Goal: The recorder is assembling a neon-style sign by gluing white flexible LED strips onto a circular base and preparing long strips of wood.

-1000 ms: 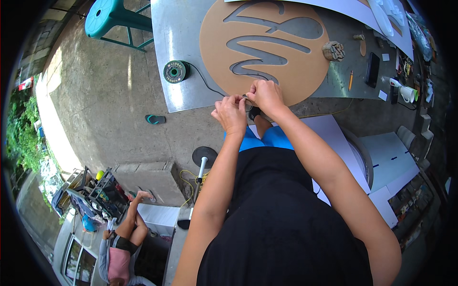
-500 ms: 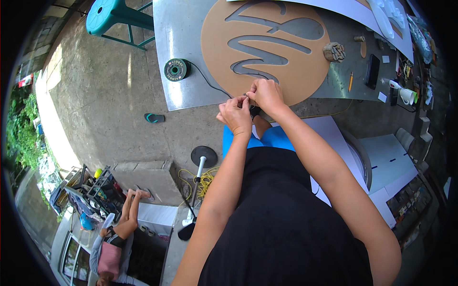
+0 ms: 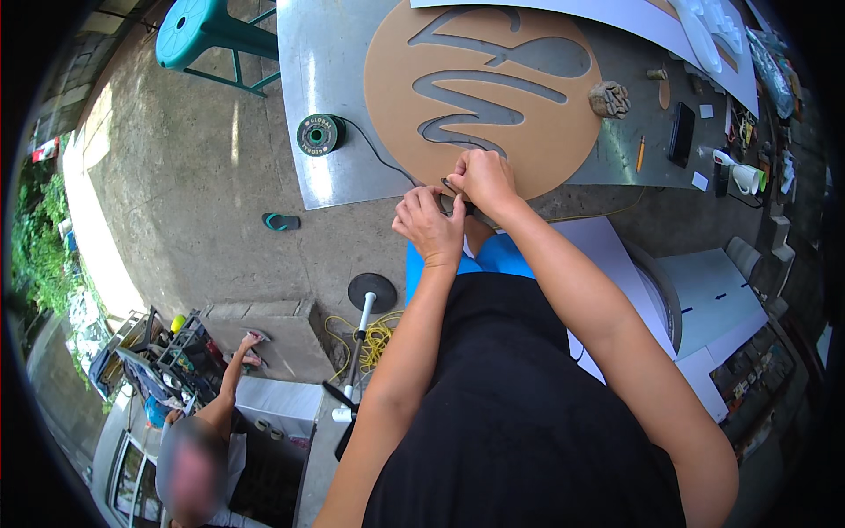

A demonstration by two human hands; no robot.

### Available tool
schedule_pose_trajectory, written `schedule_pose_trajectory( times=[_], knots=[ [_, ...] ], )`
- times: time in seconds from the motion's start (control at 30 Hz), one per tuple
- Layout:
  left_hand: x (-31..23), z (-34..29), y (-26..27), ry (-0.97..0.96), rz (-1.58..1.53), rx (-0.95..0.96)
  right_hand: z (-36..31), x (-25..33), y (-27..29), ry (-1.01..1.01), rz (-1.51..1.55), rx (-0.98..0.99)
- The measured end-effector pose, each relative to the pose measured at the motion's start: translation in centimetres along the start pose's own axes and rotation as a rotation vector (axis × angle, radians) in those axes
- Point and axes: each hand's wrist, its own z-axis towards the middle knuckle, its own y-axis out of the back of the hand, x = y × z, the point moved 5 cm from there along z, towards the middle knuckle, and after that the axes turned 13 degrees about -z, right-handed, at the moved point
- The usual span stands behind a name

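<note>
Dark strip (image 3: 378, 157): comes off the spool (image 3: 319, 135) at 10 o'clock from my hands and runs to my left hand (image 3: 433, 227), at the near edge of the tan disc (image 3: 550, 132); a further thin dark length lies along the disc's lowest cut-out, toward 12 o'clock. Right hand (image 3: 486, 187): thumb and forefinger closed in a pinch, apparently on the strip. Left hand: fingers half curled, thumb standing a little off the forefinger; cannot tell whether it grips. Handling, my judgement: the strip looks springy, so pinch close to the bend, steady the spool side with the left, work in small turns and check each against the cut-out's curve; a hard tug could drag the spool or kink the strip. Edges: the near edge of the metal tabletop (image 3: 339, 70) passes close by my hands, so the strip can dip past it. Room: bare metal between spool and disc at 10 to 11 o'clock; bare concrete floor at 9 o'clock. Tighter at 2 o'clock, where a bundle of short pieces (image 3: 609, 99) sits at the disc's rim; pencil (image 3: 640, 154) and phone (image 3: 680, 135) lie just short of 3.
</note>
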Motion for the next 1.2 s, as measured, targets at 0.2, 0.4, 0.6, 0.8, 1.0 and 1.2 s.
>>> schedule_pose_trajectory(
  times=[0.2,0.4,0.6,0.8,1.0,1.2],
  knots=[
    [0.9,-1.2,-0.6,-0.043,-0.02,0.174,0.0,0.3,0.1,0.008,-0.031,0.001],
    [0.8,-0.9,-0.7,-0.156,-0.059,0.145,0.0,0.3,0.2,-0.003,-0.023,0.013],
    [0.4,-0.6,-1.3,0.037,-0.14,0.206,0.2,0.0,0.0,0.009,-0.006,0.022],
    [2.3,-0.8,-2.4,0.35,-0.467,0.194,0.2,0.3,0.0,0.012,-0.005,0.041],
    [1.4,0.4,-1.8,0.582,-0.575,0.176,0.3,0.0,0.1,0.006,-0.026,0.026],
    [2.1,0.0,-2.2,0.641,-0.724,0.182,0.4,0.1,0.1,0.008,-0.021,0.04]
  ],
)
